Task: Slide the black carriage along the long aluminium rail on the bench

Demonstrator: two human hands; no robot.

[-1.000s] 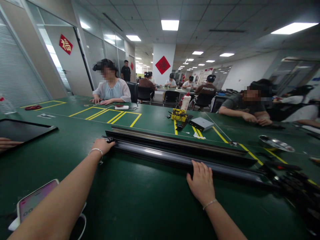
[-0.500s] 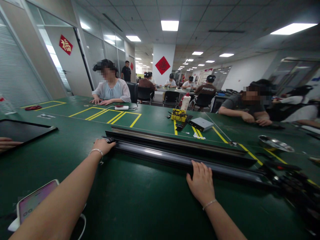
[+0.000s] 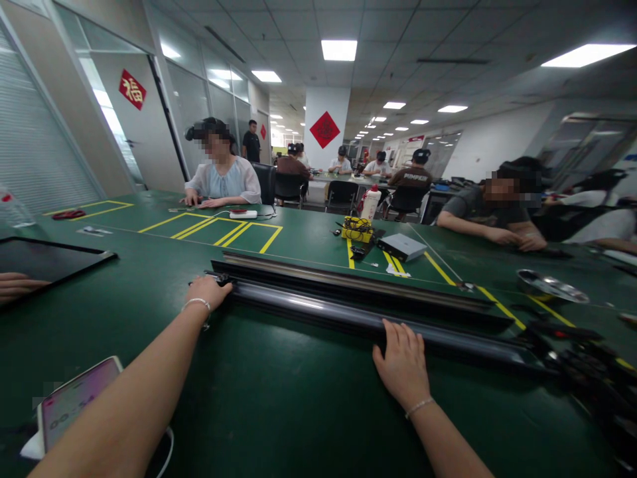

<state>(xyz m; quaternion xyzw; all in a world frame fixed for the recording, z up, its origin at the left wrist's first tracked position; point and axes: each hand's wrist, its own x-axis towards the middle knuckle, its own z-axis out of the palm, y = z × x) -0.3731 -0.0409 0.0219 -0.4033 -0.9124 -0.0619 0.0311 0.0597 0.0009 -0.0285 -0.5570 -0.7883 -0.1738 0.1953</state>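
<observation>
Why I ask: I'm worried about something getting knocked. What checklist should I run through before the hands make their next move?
1. Left hand placed at the dark tube's left end: ok.
2. Left hand's hold firm: cannot tell; the hand hides what it grasps.
3. Right fingers on the tube: ok; they lie over it from the near side.
4. Long bar behind the tube free of it: cannot tell; they run close together and any contact is hidden.
5. Tube's right end free of the black equipment: cannot tell; that area is dark and blurred.
6. Phone apart from the tube: ok; it sits by the left forearm.
</observation>
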